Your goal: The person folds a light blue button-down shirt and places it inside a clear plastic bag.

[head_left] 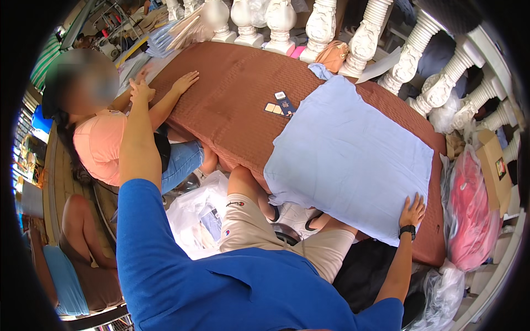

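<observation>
A light blue cloth (353, 154) lies spread over the right part of a table with a brown quilted cover (226, 83). My right hand (412, 212), with a black watch at its wrist, rests flat with fingers spread on the cloth's near right corner. My left arm reaches out to the far left. There my left hand (142, 91) is raised beside a person in a peach top (102, 143), fingers partly stretched, nothing visible in them. Beyond the cloth's left edge lie a dark blue card-like piece (284, 103) and small pale pieces (273, 108).
The person's hand (185, 83) lies on the table's left side. White balusters (320, 27) line the far edge, with a tan bag (332, 56) and stacked folded cloth (163, 41) beside them. Plastic-wrapped red goods (472, 209) stand right; a white plastic bag (190, 209) sits by my legs.
</observation>
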Demonstrator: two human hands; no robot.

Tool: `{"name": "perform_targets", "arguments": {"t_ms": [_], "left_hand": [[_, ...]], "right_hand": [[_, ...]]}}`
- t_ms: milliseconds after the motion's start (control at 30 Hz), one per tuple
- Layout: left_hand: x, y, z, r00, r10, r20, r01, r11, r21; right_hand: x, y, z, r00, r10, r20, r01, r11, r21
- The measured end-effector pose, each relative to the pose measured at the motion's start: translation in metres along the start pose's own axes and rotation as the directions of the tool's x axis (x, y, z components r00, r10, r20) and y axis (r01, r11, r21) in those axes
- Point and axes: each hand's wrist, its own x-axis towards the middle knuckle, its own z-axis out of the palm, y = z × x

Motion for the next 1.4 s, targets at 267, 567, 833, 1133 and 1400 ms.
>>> {"name": "perform_targets", "arguments": {"t_ms": [267, 567, 833, 1133, 1400], "left_hand": [[-0.019, 0.038, 0.038, 0.999, 0.028, -0.023, -0.028, 0.999, 0.031], [-0.034, 0.047, 0.031, 0.996, -0.07, -0.05, 0.076, 0.988, 0.133], [-0.033, 0.048, 0.037, 0.997, -0.054, -0.054, 0.059, 0.994, 0.095], [-0.02, 0.037, 0.056, 0.992, -0.061, -0.113, 0.071, 0.994, 0.086], [-0.043, 0.059, 0.047, 0.998, -0.049, -0.049, 0.055, 0.992, 0.118]], "right_hand": [[0.002, 0.02, -0.019, 0.999, 0.042, -0.03, -0.044, 0.997, -0.065], [0.003, 0.018, -0.015, 0.999, 0.031, -0.037, -0.033, 0.997, -0.071], [0.002, 0.017, -0.017, 0.999, 0.041, -0.028, -0.043, 0.996, -0.074], [0.003, 0.012, -0.011, 0.999, 0.031, -0.028, -0.032, 0.998, -0.052], [0.001, 0.019, -0.015, 0.998, 0.047, -0.035, -0.049, 0.997, -0.062]]}}
